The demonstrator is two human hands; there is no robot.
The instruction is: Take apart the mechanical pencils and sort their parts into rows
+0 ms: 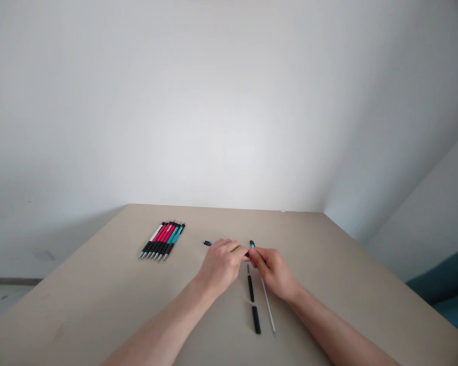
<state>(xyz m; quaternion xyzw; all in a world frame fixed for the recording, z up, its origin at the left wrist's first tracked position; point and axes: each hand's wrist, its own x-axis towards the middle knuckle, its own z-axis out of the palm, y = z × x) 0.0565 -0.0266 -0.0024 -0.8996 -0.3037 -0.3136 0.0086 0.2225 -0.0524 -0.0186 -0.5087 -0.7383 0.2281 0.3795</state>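
Near the middle of the table, my left hand (223,259) is closed around a pen. The pen's black and teal end (207,243) sticks out to the left, and a short black part shows between my hands. My right hand (273,269) pinches the pen's other end with thumb and fingertips, which hide the tip. Just beyond the right fingers lies a black and teal piece (252,244), partly covered. A thin whitish rod (269,310) runs out from under the right hand. Between my forearms lie two black tubes (251,288) (256,320) and a small dark grey piece (248,268).
At the left, several pens (162,241) lie side by side, one white, others red and teal, with black grips and silver tips. The beige table (99,305) meets a white wall (229,127). Dark teal fabric (446,279) hangs beyond the right edge.
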